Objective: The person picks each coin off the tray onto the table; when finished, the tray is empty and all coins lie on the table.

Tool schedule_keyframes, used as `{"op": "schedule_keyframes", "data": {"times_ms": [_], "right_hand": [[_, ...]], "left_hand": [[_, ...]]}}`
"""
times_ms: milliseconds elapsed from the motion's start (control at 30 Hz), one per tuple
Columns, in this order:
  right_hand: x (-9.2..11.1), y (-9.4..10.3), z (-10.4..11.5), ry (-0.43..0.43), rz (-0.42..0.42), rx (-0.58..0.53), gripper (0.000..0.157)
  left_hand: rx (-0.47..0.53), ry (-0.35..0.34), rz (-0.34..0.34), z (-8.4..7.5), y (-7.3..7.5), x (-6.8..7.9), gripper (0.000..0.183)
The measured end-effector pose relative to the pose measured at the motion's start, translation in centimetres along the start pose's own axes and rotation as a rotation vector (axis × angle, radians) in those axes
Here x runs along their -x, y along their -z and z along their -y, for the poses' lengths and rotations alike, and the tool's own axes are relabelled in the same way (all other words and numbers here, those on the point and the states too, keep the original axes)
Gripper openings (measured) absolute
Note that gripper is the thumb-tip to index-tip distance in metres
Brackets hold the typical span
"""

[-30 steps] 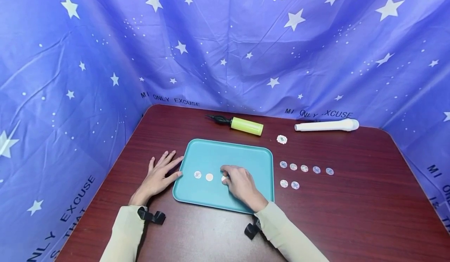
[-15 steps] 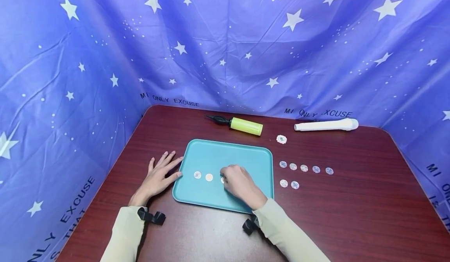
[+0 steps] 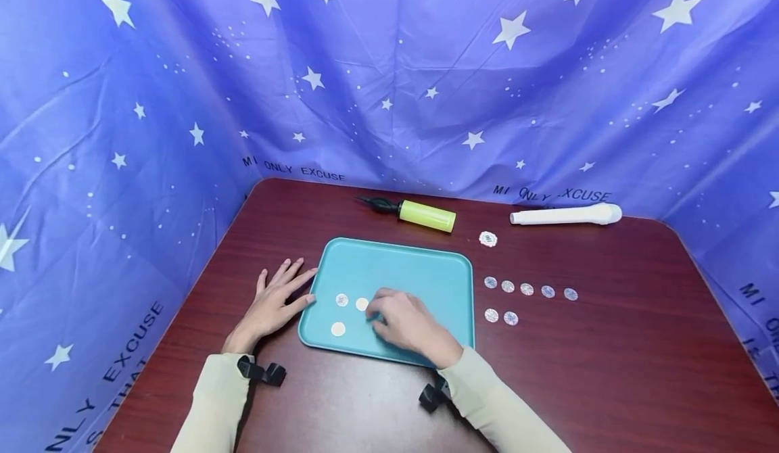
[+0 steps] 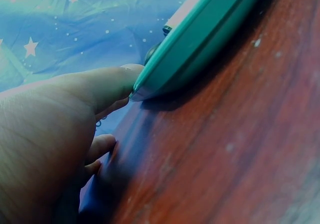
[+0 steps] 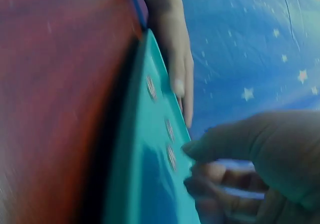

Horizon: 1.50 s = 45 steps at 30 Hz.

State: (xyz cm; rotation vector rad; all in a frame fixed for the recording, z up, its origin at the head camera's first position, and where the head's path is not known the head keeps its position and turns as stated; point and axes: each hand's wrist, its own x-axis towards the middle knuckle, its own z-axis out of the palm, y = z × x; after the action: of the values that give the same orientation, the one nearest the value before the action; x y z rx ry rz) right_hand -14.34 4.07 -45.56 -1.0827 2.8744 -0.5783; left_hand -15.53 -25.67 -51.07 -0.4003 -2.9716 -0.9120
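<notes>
A turquoise tray (image 3: 420,257) lies on the dark red table. On its left part are three small round flat discs: a patterned one (image 3: 342,300), a pale one (image 3: 362,304) beside it, and another pale disc (image 3: 338,329) nearer the front rim. My right hand (image 3: 408,324) hovers over the middle of the tray with loosely bent fingers. In the right wrist view its thumb (image 5: 220,141) and fingers stand slightly apart, and nothing shows between them. My left hand (image 3: 270,307) is spread flat at the tray's left edge, thumb and forefinger touching the rim.
Right of the tray several patterned discs lie in two rows, among them a blue one (image 3: 548,292) and a pinkish one (image 3: 491,316). Behind them is a scalloped white disc (image 3: 488,239). A yellow-green hand pump (image 3: 426,216) and a white wand (image 3: 566,215) lie at the back.
The disc under my right fingers has gone from mid-tray, and a pale disc now lies at the front left. My right hand has shifted slightly left, fingers loosened. The left hand stays put.
</notes>
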Motion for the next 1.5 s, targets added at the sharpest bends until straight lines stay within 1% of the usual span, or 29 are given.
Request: {"op": "schedule_keyframes", "data": {"times_ms": [67, 133, 233, 300, 400, 533, 633, 733, 833, 933, 1033, 1167, 1333, 1500], "right_hand": [[-0.1, -0.4, 0.8, 0.077, 0.023, 0.026, 0.016], [-0.3, -0.9, 1.4, 0.129, 0.047, 0.057, 0.018], [-0.7, -1.7, 2.1, 0.170, 0.074, 0.067, 0.021], [-1.1, -2.1, 2.6, 0.195, 0.073, 0.078, 0.022], [-1.5, -2.9, 3.1, 0.250, 0.039, 0.140, 0.021], [-1.7, -3.7, 3.6, 0.322, -0.031, 0.295, 0.020], [-1.5, -4.0, 3.6, 0.348, -0.095, 0.395, 0.022], [-1.3, -4.1, 3.6, 0.353, -0.147, 0.444, 0.024], [-1.2, -3.7, 3.6, 0.349, -0.161, 0.452, 0.022], [-1.2, -3.2, 3.6, 0.327, -0.135, 0.451, 0.015], [-1.1, -2.8, 3.7, 0.285, -0.088, 0.444, 0.009], [-1.1, -2.6, 3.8, 0.236, -0.047, 0.437, 0.007], [-0.9, -2.3, 4.0, 0.211, -0.042, 0.448, 0.006], [-0.8, -2.1, 3.9, 0.164, -0.017, 0.421, 0.007]], "left_hand": [[-0.004, -0.003, 0.002, 0.0, -0.1, -0.1, 0.058], [-0.005, -0.004, 0.003, 0.1, -0.2, -0.1, 0.057], [-0.007, -0.008, 0.000, 0.2, -0.4, 0.0, 0.057], [-0.007, -0.010, -0.008, 0.3, -0.4, 0.0, 0.057], [-0.012, -0.016, -0.014, 0.3, -0.3, 0.1, 0.057], [-0.017, -0.022, -0.014, 0.3, -0.3, 0.1, 0.057], [-0.012, -0.026, -0.016, 0.2, -0.2, 0.1, 0.057], [-0.009, -0.030, -0.018, 0.2, -0.1, 0.1, 0.056], [-0.012, -0.029, -0.020, 0.2, 0.0, 0.0, 0.057], [-0.015, -0.027, -0.020, 0.2, 0.0, 0.0, 0.057], [-0.013, -0.028, -0.020, 0.2, 0.0, 0.0, 0.057], [-0.011, -0.030, -0.022, 0.1, 0.0, 0.1, 0.057], [-0.006, -0.031, -0.027, 0.0, 0.0, 0.1, 0.057], [-0.010, -0.028, -0.024, 0.1, 0.0, 0.2, 0.057]]}}
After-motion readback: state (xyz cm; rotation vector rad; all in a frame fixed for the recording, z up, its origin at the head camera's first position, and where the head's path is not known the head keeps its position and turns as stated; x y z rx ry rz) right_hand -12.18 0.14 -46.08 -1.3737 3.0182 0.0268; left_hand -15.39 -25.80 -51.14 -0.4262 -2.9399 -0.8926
